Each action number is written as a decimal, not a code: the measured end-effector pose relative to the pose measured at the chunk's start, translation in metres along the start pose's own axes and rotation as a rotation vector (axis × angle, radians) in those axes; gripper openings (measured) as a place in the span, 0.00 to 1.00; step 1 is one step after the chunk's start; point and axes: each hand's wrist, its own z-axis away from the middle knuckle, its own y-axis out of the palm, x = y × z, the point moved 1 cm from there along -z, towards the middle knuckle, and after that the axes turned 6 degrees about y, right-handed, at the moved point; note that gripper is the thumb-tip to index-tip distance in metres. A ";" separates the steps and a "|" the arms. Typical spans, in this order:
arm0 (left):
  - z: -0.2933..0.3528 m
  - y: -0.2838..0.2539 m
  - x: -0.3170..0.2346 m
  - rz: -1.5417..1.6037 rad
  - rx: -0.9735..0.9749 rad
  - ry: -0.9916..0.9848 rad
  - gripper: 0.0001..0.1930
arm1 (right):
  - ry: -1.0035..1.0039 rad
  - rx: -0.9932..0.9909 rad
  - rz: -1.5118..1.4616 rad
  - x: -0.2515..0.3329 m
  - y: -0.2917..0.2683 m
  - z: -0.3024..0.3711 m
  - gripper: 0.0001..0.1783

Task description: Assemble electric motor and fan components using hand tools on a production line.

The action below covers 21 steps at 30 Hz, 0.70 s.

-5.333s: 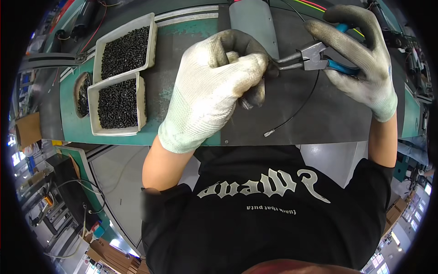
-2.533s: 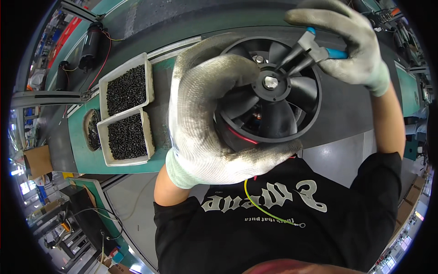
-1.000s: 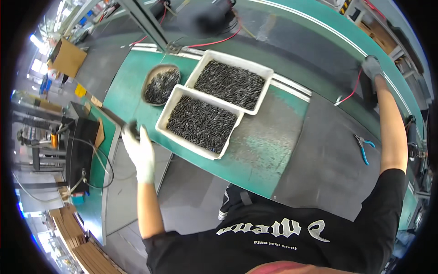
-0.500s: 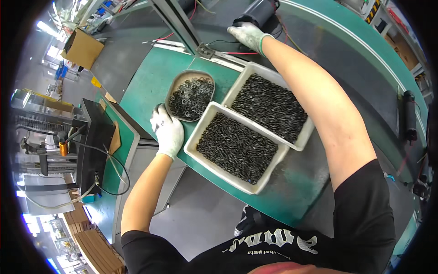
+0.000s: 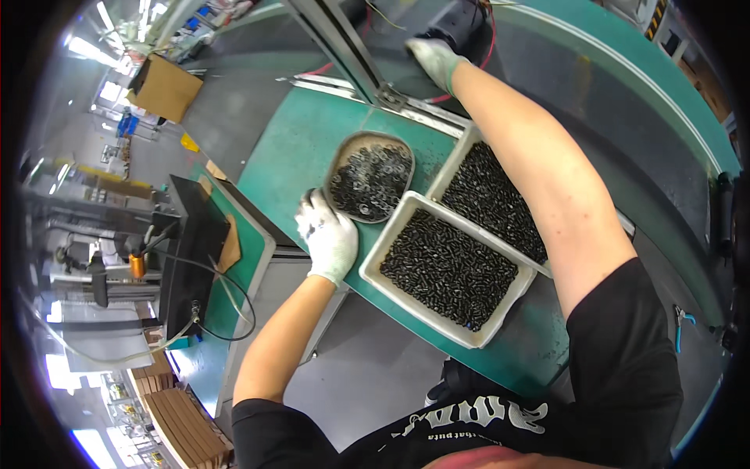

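My left hand (image 5: 328, 241), in a white glove, is closed with curled fingers beside an oval tray (image 5: 339, 160) of small dark and shiny rings (image 5: 369, 184). Whatever its fingers hold, if anything, is hidden. My right hand (image 5: 435, 64), also gloved, reaches far forward to a black cylinder (image 5: 462, 25) with wires on the dark belt. Its fingers are blurred at the cylinder's near end, so their grip is unclear. Between my arms stands a white bin (image 5: 375, 262) of small black cylindrical pieces (image 5: 449, 266). Behind it, a second white bin (image 5: 447, 173) holds similar pieces, partly covered by my right forearm.
The bins and tray rest on a green tabletop (image 5: 285, 133). A metal post (image 5: 344, 51) rises at its far edge, beside the curved dark belt (image 5: 562, 102). Left are a black machine housing (image 5: 191, 250) with cables and a cardboard box (image 5: 166, 87). Blue-handled pliers (image 5: 680, 328) lie right.
The view has shifted, placing the table and bins farther right and lower. My right hand has moved slightly left relative to the table, still at the black cylinder. My left hand remains beside the oval tray.
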 end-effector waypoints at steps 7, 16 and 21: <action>0.009 0.006 0.009 -0.038 -0.048 -0.015 0.24 | -0.064 -0.004 0.950 0.016 -0.128 0.086 0.31; 0.002 0.002 0.001 -0.046 0.140 0.034 0.25 | -0.188 -0.085 1.430 0.026 -0.301 0.325 0.16; 0.004 0.015 0.021 0.022 -0.023 0.043 0.24 | -0.229 -0.121 1.434 -0.014 -0.323 0.475 0.09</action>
